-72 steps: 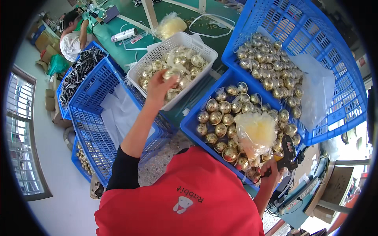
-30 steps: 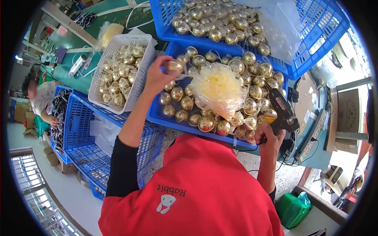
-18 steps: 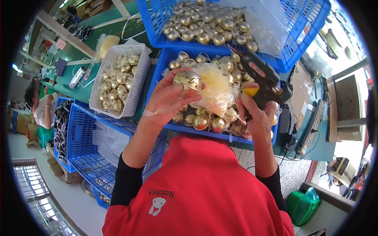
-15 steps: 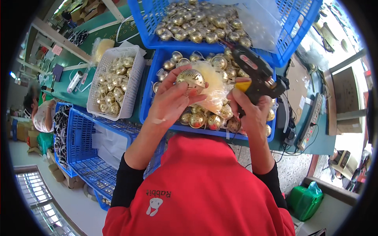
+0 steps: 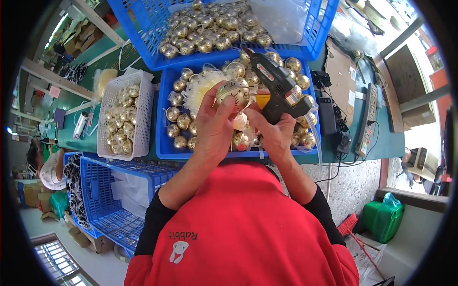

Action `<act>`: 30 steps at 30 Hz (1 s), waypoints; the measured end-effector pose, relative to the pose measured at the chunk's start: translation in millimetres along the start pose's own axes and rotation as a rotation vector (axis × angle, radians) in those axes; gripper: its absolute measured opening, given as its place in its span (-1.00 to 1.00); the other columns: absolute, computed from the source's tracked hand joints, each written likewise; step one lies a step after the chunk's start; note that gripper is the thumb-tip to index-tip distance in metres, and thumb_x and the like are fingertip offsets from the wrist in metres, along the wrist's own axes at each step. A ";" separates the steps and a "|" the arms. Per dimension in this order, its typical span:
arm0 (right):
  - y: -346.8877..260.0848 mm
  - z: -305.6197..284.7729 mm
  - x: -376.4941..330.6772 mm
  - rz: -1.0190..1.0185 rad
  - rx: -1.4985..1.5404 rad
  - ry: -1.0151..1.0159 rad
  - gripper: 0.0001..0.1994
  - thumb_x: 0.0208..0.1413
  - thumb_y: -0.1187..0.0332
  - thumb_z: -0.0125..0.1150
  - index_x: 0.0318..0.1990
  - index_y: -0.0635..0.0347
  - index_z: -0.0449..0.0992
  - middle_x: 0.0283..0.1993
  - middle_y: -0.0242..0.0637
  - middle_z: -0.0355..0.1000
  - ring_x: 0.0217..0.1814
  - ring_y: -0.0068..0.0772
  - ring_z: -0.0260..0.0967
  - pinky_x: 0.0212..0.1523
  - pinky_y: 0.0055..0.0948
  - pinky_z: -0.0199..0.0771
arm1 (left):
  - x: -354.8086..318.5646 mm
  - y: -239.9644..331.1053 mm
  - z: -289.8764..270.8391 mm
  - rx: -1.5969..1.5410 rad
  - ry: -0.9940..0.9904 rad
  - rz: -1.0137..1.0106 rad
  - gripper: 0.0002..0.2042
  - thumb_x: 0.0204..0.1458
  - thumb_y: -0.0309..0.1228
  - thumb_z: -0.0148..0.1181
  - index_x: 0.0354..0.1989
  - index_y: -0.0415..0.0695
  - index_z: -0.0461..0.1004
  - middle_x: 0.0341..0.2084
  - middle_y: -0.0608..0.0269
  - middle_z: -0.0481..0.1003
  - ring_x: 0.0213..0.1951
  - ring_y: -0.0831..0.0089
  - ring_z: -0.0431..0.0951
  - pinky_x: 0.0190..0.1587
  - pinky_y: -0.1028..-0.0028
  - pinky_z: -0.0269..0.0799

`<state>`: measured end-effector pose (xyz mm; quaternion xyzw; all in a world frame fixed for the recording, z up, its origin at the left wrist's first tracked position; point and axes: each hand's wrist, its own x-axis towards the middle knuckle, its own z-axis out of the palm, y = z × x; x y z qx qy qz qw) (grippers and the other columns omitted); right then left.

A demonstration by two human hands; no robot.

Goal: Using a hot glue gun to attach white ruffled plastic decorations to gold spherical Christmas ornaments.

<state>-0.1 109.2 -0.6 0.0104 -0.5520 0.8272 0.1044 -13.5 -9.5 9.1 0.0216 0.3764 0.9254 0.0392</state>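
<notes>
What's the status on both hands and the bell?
Left hand shut on gold bell. Right hand shut on black glue gun, nozzle away from bell. Blue crate of bells below; nothing in the way.

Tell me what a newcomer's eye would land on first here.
At the centre, the left hand holds up a gold ball ornament, while the right hand grips a black glue gun beside it. Under them a blue crate brims with more gold balls, with a white basket of them to the left.
</notes>
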 end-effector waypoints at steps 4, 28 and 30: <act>-5.9 -4.0 0.1 0.095 -0.004 0.022 -0.63 -0.13 0.60 0.22 -0.08 0.27 0.36 -0.45 -0.35 0.41 -0.60 -0.68 0.27 -0.66 -0.69 0.21 | -0.9 -5.9 -3.9 0.036 0.036 0.027 -0.52 -0.02 -0.45 0.17 0.06 -0.24 0.13 -0.14 0.14 0.38 -0.10 0.41 0.41 0.01 0.40 0.30; -29.5 3.2 24.1 -0.042 -0.017 0.013 -0.74 -0.03 0.52 0.17 -0.14 0.28 0.34 -0.38 -0.19 0.45 -0.39 -0.39 0.49 -0.71 -0.65 0.25 | -16.7 -0.4 -9.2 0.178 -0.079 -0.266 -0.61 0.15 -0.22 -0.10 0.07 -0.17 0.10 -0.17 0.18 0.36 -0.17 0.45 0.46 -0.18 0.37 0.51; -31.9 4.7 23.7 0.000 -0.180 0.048 -0.71 -0.05 0.48 0.21 -0.14 0.26 0.34 -0.28 -0.15 0.47 -0.37 -0.35 0.50 -0.68 -0.65 0.30 | -16.8 0.3 -10.2 0.167 -0.072 -0.282 -0.59 0.14 -0.21 -0.08 0.08 -0.15 0.08 -0.17 0.18 0.36 -0.16 0.46 0.46 -0.18 0.37 0.51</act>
